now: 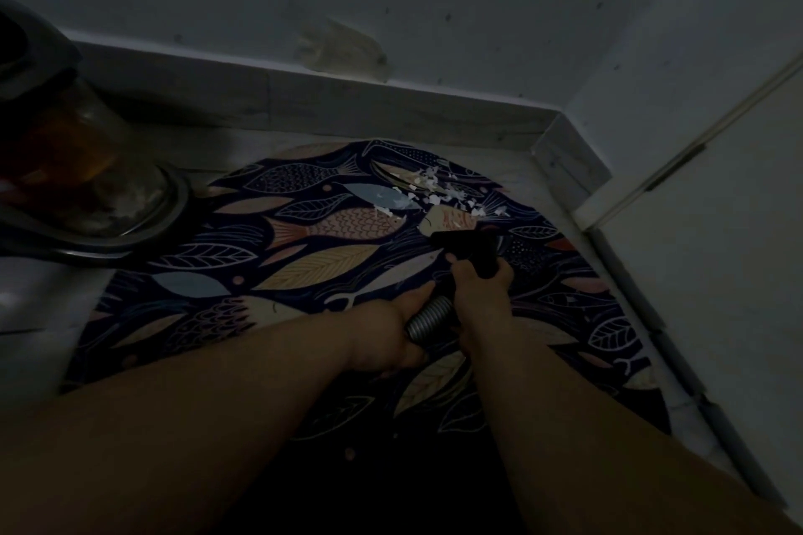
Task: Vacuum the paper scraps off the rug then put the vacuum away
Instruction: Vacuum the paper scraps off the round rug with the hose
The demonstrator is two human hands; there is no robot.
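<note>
A round dark rug (313,265) with fish and leaf patterns lies on the floor. White paper scraps (439,191) are scattered on its far part. The black vacuum nozzle (471,240) rests on the rug just short of the scraps. My right hand (478,287) grips the black tube right behind the nozzle. My left hand (391,330) holds the ribbed grey hose (428,319) a little further back. The vacuum body (87,169), with a clear dust canister, stands at the left edge of the rug.
A wall with a pale baseboard (347,100) runs behind the rug and turns a corner at the right. A white door or cabinet panel (717,274) stands at the right. Light floor (43,317) shows to the left of the rug. The scene is dim.
</note>
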